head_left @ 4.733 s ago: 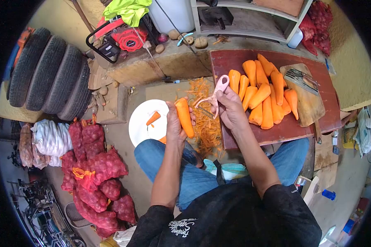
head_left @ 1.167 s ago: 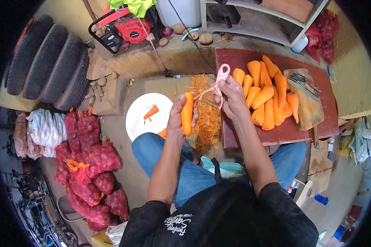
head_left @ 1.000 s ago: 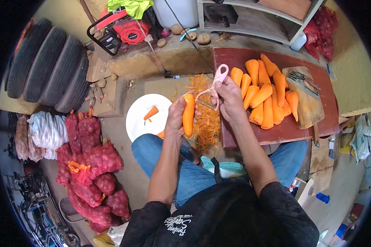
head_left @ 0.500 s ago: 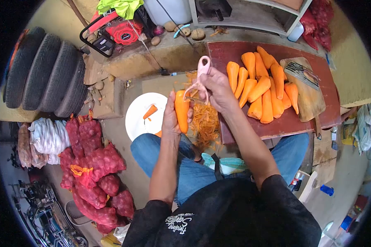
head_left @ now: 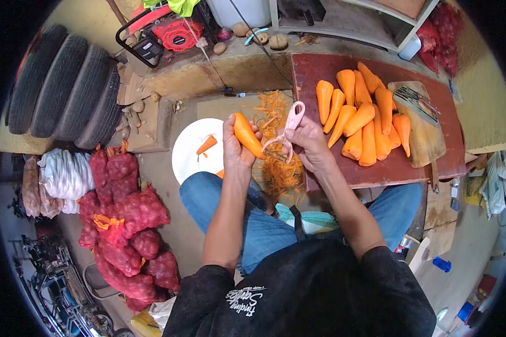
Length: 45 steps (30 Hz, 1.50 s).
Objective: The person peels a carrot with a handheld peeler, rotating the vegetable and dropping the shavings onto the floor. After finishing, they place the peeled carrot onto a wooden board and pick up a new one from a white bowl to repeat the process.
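Note:
My left hand (head_left: 234,150) grips an orange carrot (head_left: 247,135), tilted with its tip up and to the left. My right hand (head_left: 309,145) holds a pink peeler (head_left: 289,126), its blade end close to the carrot's lower end. Below both hands a heap of orange carrot peelings (head_left: 278,163) lies on the ground. Several peeled carrots (head_left: 361,121) lie side by side on a dark red board (head_left: 376,171) to the right.
A white plate (head_left: 188,160) with a carrot piece (head_left: 206,145) sits left of the hands. A wooden cutting board (head_left: 427,140) with a cleaver lies on the red board. Red mesh sacks (head_left: 123,213), tyres (head_left: 67,84) and a red generator (head_left: 171,33) stand at left.
The carrot has turned from upright to slanted, tip up-left. My right hand with the peeler has dropped from the carrot's top to its lower end. The camera view shifted slightly.

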Each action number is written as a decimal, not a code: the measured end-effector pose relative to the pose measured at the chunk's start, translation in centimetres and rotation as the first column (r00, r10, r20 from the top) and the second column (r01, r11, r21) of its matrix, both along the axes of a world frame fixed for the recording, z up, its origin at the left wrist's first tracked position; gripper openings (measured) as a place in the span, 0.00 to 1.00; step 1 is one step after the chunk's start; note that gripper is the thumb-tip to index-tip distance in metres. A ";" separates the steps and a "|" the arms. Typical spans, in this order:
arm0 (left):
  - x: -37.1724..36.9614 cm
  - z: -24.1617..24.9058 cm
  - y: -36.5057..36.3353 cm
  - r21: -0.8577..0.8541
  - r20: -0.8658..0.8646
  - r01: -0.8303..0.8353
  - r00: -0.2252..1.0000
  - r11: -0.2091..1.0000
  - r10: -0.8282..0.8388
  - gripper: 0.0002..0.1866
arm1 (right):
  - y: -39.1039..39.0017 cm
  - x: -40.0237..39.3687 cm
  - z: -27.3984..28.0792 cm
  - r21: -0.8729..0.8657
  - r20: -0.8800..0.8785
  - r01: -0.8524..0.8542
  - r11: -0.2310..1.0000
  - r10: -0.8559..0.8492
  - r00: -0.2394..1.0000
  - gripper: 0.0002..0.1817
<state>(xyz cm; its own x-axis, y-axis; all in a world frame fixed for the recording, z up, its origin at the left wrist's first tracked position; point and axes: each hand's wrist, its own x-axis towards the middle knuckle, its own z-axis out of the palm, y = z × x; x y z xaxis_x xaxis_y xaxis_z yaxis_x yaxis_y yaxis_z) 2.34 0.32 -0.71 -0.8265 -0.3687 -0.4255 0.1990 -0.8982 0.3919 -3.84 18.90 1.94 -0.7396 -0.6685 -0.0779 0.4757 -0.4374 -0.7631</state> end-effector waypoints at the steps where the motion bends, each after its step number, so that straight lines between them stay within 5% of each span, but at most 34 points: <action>1: -0.1 0.0 0.3 -0.013 0.012 -0.013 1.000 1.000 0.013 0.21 | 0.0 -0.1 -0.2 -0.011 -0.011 -0.016 1.000 0.016 1.000 0.17; 13: 2.1 2.6 -0.1 0.036 -0.211 -0.151 0.965 0.988 0.155 0.17 | -2.7 0.9 -2.9 -0.207 0.342 0.135 0.969 -0.058 0.938 0.12; 19: 2.2 3.5 0.6 -0.040 -0.089 -0.052 0.995 0.998 0.048 0.20 | -5.3 -4.1 -2.5 -0.173 0.233 0.127 0.977 -0.085 0.969 0.10; 25: 2.3 3.8 0.1 -0.394 0.057 0.238 0.970 0.888 -0.235 0.28 | -5.5 -5.2 2.2 -0.112 0.005 -0.078 0.991 0.079 0.997 0.11; 29: 2.0 3.4 1.7 -0.597 0.129 0.266 0.963 0.757 -0.237 0.31 | -4.5 -6.1 1.6 -0.080 -0.119 -0.020 0.997 0.010 0.993 0.12; 34: 2.3 4.6 1.9 -0.642 0.179 0.325 0.944 0.695 -0.275 0.31 | -4.6 -9.0 2.4 0.005 -0.135 0.223 0.975 -0.220 0.966 0.03; 37: 2.2 4.4 1.9 -0.653 0.172 0.324 0.944 0.684 -0.283 0.30 | -4.7 -10.3 3.8 -0.079 -0.161 0.210 0.975 -0.220 0.962 0.02; 39: 2.3 4.3 1.8 -0.642 0.189 0.330 0.943 0.692 -0.275 0.30 | -4.4 -8.0 4.3 0.007 -0.136 0.034 0.999 -0.033 0.990 0.04; 41: 2.1 4.1 1.7 -0.662 0.175 0.311 0.949 0.681 -0.264 0.29 | -5.0 -7.1 3.5 0.078 -0.233 0.032 0.996 -0.013 0.972 0.06; 43: 2.3 3.7 1.9 -0.720 0.202 0.308 0.950 0.622 -0.236 0.28 | -5.3 -9.5 2.1 -0.111 -0.099 0.185 0.976 -0.197 0.975 0.08; 45: 2.3 3.3 1.8 -0.808 0.250 0.305 0.952 0.504 -0.175 0.27 | -5.0 -9.7 2.4 -0.009 -0.123 0.185 0.983 -0.185 0.975 0.06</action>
